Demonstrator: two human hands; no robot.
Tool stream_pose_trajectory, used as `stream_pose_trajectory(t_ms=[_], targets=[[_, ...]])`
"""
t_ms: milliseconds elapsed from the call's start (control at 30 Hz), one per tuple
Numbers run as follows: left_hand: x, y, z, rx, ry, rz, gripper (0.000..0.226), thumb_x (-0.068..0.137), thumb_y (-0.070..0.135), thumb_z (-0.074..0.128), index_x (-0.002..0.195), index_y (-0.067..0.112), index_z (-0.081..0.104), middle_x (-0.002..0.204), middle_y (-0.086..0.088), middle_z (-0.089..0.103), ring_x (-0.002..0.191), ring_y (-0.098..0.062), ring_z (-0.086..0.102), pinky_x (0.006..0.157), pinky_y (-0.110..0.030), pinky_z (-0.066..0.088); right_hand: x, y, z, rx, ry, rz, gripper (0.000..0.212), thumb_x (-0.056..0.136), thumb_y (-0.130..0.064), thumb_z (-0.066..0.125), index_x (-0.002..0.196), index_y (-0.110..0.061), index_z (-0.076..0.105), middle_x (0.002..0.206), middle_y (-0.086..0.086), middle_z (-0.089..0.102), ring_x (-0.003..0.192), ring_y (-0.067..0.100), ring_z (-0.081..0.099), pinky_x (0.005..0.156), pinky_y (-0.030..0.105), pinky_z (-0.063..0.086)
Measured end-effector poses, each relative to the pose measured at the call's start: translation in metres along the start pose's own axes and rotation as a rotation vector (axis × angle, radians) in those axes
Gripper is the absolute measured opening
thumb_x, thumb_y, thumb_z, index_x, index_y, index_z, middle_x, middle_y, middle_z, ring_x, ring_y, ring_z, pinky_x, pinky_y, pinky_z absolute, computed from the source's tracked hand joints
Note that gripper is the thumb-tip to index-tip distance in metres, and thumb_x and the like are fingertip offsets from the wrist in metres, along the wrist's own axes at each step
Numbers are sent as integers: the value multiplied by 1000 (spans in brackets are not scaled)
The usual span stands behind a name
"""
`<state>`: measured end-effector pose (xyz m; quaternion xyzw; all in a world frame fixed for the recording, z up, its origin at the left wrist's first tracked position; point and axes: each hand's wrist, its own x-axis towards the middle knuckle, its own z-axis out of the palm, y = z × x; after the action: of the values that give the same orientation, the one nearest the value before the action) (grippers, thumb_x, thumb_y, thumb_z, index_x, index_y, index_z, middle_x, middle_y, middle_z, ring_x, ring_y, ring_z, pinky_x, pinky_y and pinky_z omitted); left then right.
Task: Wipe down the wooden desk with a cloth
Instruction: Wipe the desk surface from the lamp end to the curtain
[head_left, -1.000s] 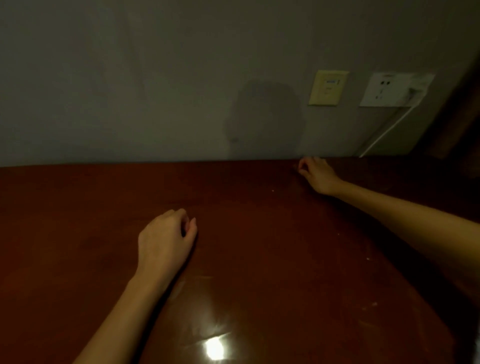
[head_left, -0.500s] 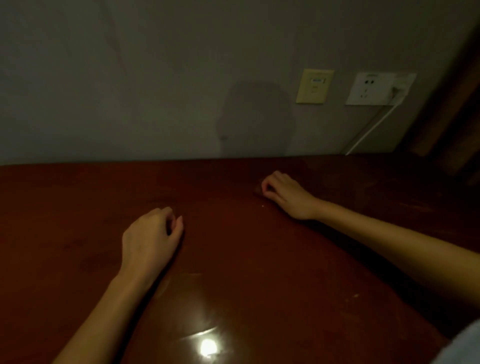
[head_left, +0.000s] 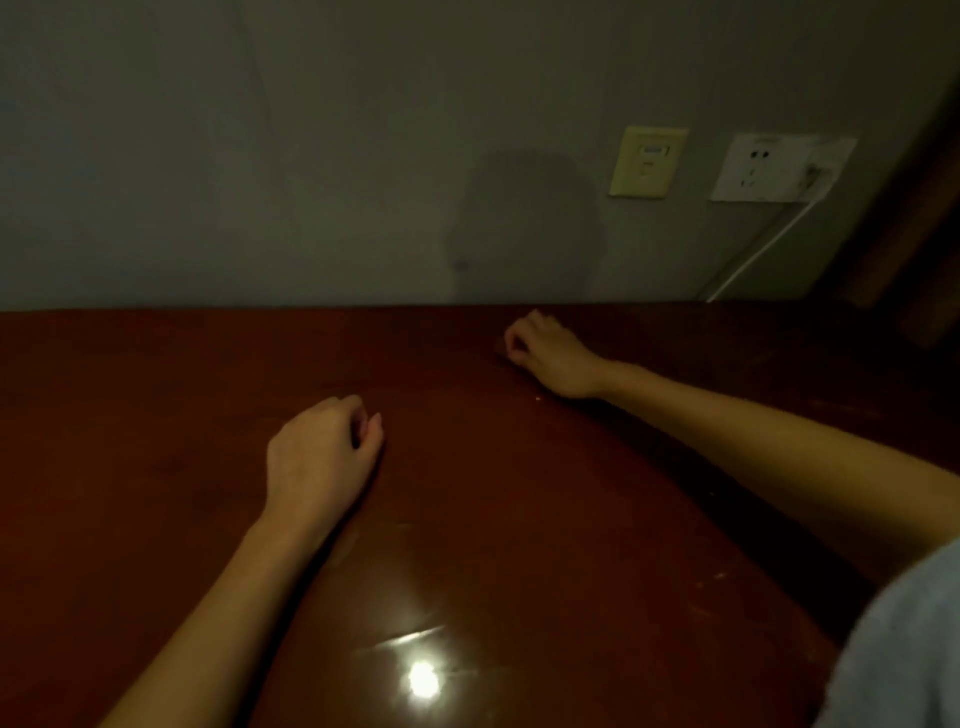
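Desk (head_left: 156, 415) wood, dark red-brown and glossy, fills the lower half of the frame, its far edge touching a grey wall (head_left: 260, 156). The left hand (head_left: 317, 457) rests knuckles-up on the desk left of centre, fingers loosely curled under and close together, with nothing visible in them. The right hand (head_left: 550, 353) lies on the desk right of centre, near the far edge, its fingers curled in toward the thumb. A small dark shape touches its fingertips on their left side. In this dim light I cannot tell whether that is the cloth or whether the fingers pinch it. A bright light reflection (head_left: 423, 678) shines on the desk at lower centre. On the wall at upper right are a yellowish plate (head_left: 648, 162) and a white socket (head_left: 774, 169), with a white cable (head_left: 753, 254) running down to the desk. A grey sleeve (head_left: 909, 649) fills the lower right corner.
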<state>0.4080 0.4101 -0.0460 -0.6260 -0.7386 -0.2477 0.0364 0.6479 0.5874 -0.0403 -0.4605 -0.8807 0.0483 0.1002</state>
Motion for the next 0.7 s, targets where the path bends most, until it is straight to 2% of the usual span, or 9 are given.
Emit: stream_pose_trajectory(t_ms=[100, 167, 267, 367, 467, 533, 600, 700], targets=[[-1, 1, 0, -2, 11, 5, 28, 94, 35, 51, 68, 23, 49, 68, 8, 50, 59, -6, 48, 50, -25, 37, -71, -21, -5, 80, -56, -341, 23, 97, -39, 34, 102, -22, 48, 103, -5, 39, 92, 14, 39, 85, 31, 33], [-1, 1, 0, -10, 15, 5, 28, 94, 34, 52, 68, 23, 49, 67, 7, 50, 58, -6, 48, 49, -25, 38, -101, 1, -14, 108, -67, -368, 30, 95, -44, 30, 99, -21, 49, 100, -6, 38, 89, 11, 38, 82, 27, 31], [-2, 3, -1, -11, 12, 7, 28, 94, 34, 52, 68, 22, 50, 67, 7, 51, 58, -8, 50, 53, -31, 49, -94, 59, -25, 57, 29, -98, 31, 97, -37, 37, 104, -12, 53, 103, 3, 43, 96, 18, 42, 89, 32, 33], [-2, 3, -2, -12, 9, 12, 28, 94, 33, 52, 69, 21, 51, 67, 7, 51, 58, -8, 50, 52, -28, 44, -56, 84, -24, -15, 73, 227, 22, 99, -26, 41, 113, -11, 50, 118, 13, 45, 111, 31, 45, 93, 37, 33], [-2, 4, -3, 3, 3, 16, 27, 95, 33, 52, 70, 21, 52, 67, 6, 52, 57, -7, 50, 48, -23, 36, -25, 60, -14, -47, 141, 321, 23, 100, -26, 39, 116, -13, 49, 128, 13, 42, 117, 31, 42, 95, 38, 33], [-2, 4, -4, 4, 0, 12, 27, 95, 33, 52, 70, 21, 52, 67, 6, 52, 58, -6, 49, 48, -21, 32, -25, 26, -9, -24, 122, 244, 24, 99, -27, 41, 117, -13, 49, 126, 12, 43, 116, 31, 42, 94, 38, 33], [-3, 5, -5, 10, 6, 16, 27, 95, 33, 52, 70, 20, 52, 67, 6, 52, 58, -4, 47, 47, -20, 28, -52, -8, -4, -14, 80, 72, 21, 98, -26, 43, 114, -14, 51, 120, 11, 45, 110, 27, 44, 92, 38, 34], [-3, 3, -4, 20, 11, 26, 27, 94, 33, 52, 70, 21, 52, 67, 6, 51, 58, -5, 46, 46, -20, 27, -117, -25, -6, 69, 29, -188, 11, 99, -29, 41, 104, -22, 47, 107, -2, 40, 95, 16, 41, 84, 32, 34]])
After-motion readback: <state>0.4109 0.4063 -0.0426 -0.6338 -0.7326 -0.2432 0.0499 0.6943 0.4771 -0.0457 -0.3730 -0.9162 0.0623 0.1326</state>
